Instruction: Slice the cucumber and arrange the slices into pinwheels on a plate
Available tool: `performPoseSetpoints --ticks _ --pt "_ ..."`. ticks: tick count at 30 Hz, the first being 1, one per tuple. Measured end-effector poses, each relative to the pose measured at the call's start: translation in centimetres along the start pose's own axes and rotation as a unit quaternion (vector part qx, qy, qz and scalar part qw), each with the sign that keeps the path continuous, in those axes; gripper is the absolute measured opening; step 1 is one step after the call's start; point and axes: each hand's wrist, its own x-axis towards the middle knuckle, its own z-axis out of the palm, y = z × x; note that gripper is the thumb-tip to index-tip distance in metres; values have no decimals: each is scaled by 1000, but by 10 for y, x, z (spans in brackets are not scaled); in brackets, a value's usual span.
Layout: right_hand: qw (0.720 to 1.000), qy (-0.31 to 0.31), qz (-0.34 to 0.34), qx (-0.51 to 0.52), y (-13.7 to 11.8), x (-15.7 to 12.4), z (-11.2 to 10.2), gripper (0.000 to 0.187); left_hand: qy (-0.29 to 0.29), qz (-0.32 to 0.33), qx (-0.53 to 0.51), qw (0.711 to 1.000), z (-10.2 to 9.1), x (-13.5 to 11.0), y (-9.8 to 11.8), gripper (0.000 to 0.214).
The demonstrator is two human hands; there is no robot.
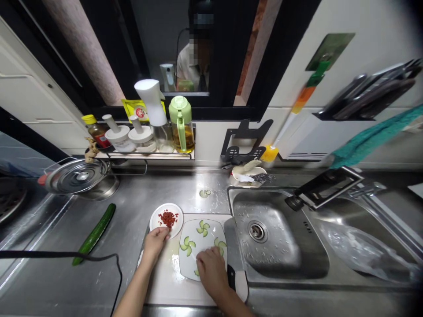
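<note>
My left hand [156, 243] reaches over the near rim of a small round white plate [153, 215]. Its fingers are pinched at the edge of a little heap of red goji berries [168, 218]; whatever lies between the fingertips is too small to make out. Over the right part of a squarish white plate [194, 237] hovers my right hand [211, 269], fingers curled together, their contents hidden. Thin cucumber slices [187, 246] lie on that plate in pinwheel flower shapes, one partly covered by this hand. Beneath both plates is a white cutting board [165, 281].
A whole cucumber [95, 233] lies on the steel counter at left, near a lidded pot [82, 178] and a black cable [59, 254]. A knife handle [231, 277] shows beside the board. The sink [274, 233] is at right. Bottles and an oil jug [181, 125] stand behind.
</note>
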Motion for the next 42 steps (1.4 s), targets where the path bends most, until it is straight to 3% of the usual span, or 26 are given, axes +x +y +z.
performPoseSetpoints --ticks 6,12,18,27,34,42 --pt "1000 12 -3 22 -2 6 -1 14 -37 -23 -98 994 5 -15 3 44" --pt "993 61 -5 105 -13 18 -2 11 -109 -78 -228 965 22 -46 12 39" --pt "981 108 -22 161 -27 27 -3 9 -142 -107 -261 949 38 -70 17 40" --pt "972 102 -3 213 -23 29 -1 13 -150 -90 -292 940 37 -71 18 44" --pt "968 88 17 234 -18 32 1 12 -170 -92 -251 948 33 -69 21 43" --pt "973 87 30 212 -5 27 3 14 -119 -8 -165 979 24 -53 5 34"
